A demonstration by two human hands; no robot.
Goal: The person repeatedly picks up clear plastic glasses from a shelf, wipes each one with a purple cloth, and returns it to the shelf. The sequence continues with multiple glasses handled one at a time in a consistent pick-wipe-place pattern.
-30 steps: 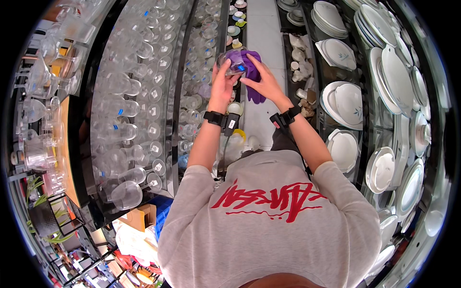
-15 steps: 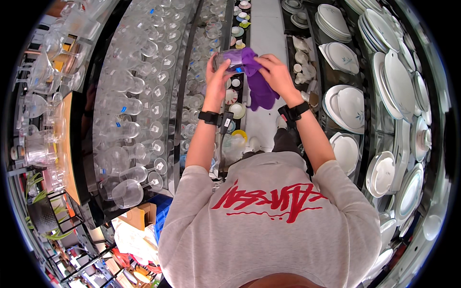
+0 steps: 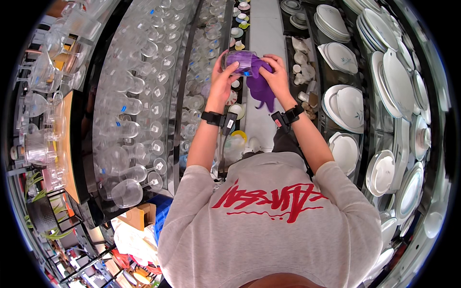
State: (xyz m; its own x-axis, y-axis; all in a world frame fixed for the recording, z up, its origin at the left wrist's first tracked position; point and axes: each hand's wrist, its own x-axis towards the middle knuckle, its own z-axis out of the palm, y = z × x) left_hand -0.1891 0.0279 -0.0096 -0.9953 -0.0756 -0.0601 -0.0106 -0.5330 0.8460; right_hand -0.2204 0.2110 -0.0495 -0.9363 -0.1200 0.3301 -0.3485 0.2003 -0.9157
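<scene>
My left hand [image 3: 222,80] is closed around the side of a clear drinking glass [image 3: 232,58], which lies tilted sideways with its mouth toward the right. A purple cloth [image 3: 260,92] covers the mouth, and purple shows through the glass wall, so part of it seems to be inside. The rest of the cloth hangs down below the glass. At the mouth, the fingers of my right hand [image 3: 278,79] pinch the cloth. A small blue sticker [image 3: 247,74] shows near the rim. Both wrists wear black straps.
Rows of stemmed glasses [image 3: 128,106] fill the shelf to my left. Cups and saucers [image 3: 236,32] stand along the aisle's left edge. White plates [image 3: 344,108] stack on the shelves to my right. A cardboard box [image 3: 139,217] and a blue crate [image 3: 163,211] sit at lower left.
The glass and my left hand have shifted to the right, closer to my right hand. More purple shows through the glass, and the hanging part of the cloth has changed shape.
</scene>
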